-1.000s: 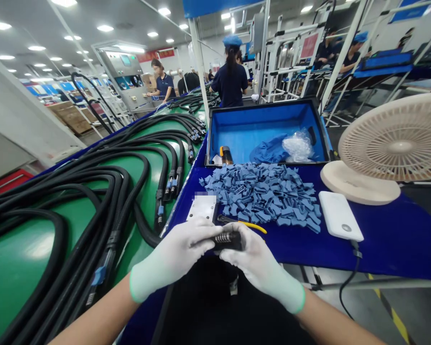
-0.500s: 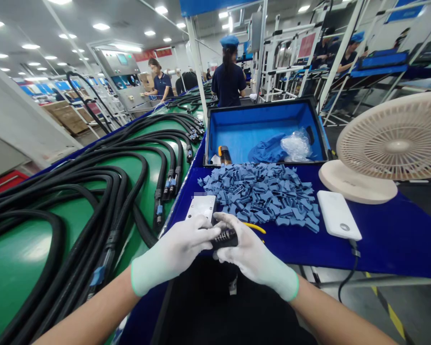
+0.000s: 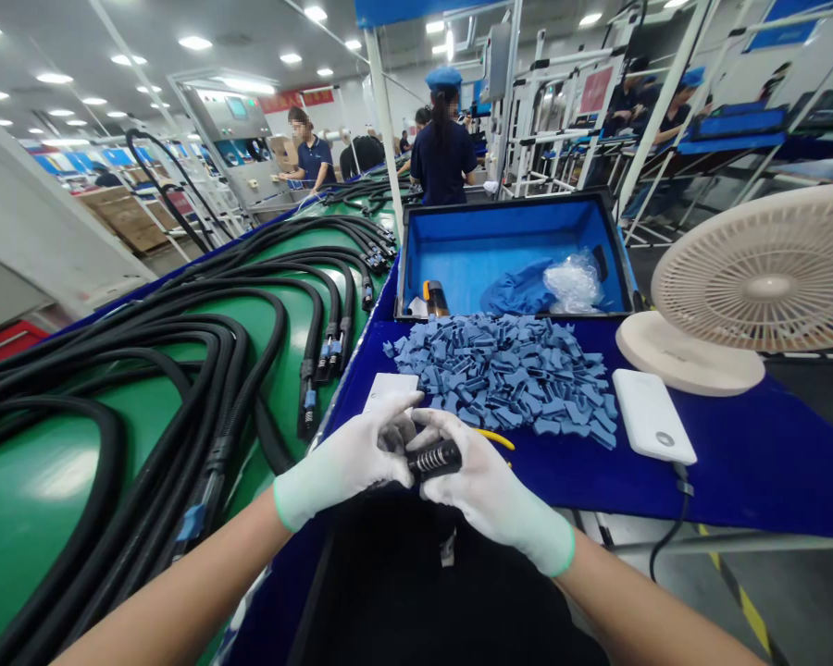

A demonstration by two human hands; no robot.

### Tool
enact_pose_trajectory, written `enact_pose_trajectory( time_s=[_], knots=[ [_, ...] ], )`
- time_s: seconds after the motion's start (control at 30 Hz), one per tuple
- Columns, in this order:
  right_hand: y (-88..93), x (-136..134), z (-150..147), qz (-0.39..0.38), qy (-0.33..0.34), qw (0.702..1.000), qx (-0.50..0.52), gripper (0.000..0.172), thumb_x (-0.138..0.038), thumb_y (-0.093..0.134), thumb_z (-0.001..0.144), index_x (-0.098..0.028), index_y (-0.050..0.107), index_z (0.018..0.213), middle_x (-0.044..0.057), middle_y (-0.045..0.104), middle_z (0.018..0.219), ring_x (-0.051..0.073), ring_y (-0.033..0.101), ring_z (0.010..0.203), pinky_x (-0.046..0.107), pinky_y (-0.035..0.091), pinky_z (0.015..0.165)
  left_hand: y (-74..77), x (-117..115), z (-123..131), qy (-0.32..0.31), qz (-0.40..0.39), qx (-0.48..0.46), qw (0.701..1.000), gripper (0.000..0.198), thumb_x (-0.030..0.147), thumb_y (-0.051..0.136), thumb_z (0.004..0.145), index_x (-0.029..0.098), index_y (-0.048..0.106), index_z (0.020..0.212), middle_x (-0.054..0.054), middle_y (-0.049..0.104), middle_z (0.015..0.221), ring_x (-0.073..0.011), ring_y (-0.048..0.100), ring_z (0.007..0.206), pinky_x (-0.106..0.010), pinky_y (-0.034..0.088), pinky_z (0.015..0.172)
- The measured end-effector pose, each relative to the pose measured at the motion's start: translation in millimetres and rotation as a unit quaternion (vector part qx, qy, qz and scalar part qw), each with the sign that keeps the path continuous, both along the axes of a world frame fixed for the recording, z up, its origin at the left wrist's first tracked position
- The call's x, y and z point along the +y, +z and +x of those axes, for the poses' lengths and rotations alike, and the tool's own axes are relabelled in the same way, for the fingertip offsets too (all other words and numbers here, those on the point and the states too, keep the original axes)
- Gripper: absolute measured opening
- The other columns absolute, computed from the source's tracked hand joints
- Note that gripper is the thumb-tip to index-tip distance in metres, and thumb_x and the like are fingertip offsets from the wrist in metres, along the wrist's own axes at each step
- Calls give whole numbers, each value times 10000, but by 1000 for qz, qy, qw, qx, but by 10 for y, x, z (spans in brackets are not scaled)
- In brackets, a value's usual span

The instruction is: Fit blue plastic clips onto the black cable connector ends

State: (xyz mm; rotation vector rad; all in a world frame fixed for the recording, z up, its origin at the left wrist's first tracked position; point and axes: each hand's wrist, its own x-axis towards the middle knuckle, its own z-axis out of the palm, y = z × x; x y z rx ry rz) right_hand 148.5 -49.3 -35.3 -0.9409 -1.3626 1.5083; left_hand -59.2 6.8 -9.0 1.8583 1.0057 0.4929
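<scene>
My right hand (image 3: 490, 486), in a white glove with a mint cuff, is wrapped round a black hose end fitting (image 3: 439, 460) with a metal coil spring showing in its side. Close by its left end is my left hand (image 3: 354, 453), gloved alike. The left fingers are curled together, the thumb at the fitting's tip; what they hold, if anything, is hidden. Just behind the hands lies a pile of small blue plastic clips (image 3: 506, 375). A white block (image 3: 391, 387) is partly covered by my left hand. Beside the right hand a yellow curved handle (image 3: 494, 438) sticks out.
Black hoses (image 3: 229, 370) with spring-fitted ends lie across the green surface (image 3: 62, 476) at left. Behind the clips stands a blue bin (image 3: 506, 231) holding plastic bags. A fan (image 3: 764, 287) and a white power bank (image 3: 653, 416) are at right. Co-workers (image 3: 444, 139) stand farther back.
My left hand has drawn back from the fitting's spring side and turned, its fingers now curled at the left end. The fitting has shifted slightly right in my right hand.
</scene>
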Motion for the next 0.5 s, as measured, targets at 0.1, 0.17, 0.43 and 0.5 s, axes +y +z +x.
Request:
enact_pose_trajectory(
  time_s=[0.1,0.17,0.43,0.5],
  knots=[
    [-27,37,-31,-15,-17,1000,13,717,-13,618,636,-238,578,1315,11,660,1064,181,597,913,290,493,752,44,18,56,26,-1,22,999,822,227,818,684,256,538,1456,-44,684,1286,-272,654,1151,-391,491,1047],
    [-76,72,-25,-12,-27,999,11,617,-19,651,625,-222,633,1207,-5,665,991,164,581,844,277,479,719,80,-15,49,46,30,51,997,717,230,797,703,245,594,1391,-46,708,1237,-278,661,1126,-392,491,1033],
    [-182,59,85,-13,-48,998,-38,389,-58,700,648,-217,702,1003,-21,659,942,142,549,786,264,436,689,3,-241,-287,37,91,85,991,86,217,646,888,222,728,861,-11,723,1105,-212,661,1053,-324,485,980],
    [-164,35,73,-20,-50,998,-34,389,-51,687,647,-221,700,997,-22,657,942,140,544,782,263,430,680,-42,-237,-343,52,99,105,988,98,211,633,894,226,727,872,-9,725,1064,-205,670,992,-321,501,934]
  ],
)
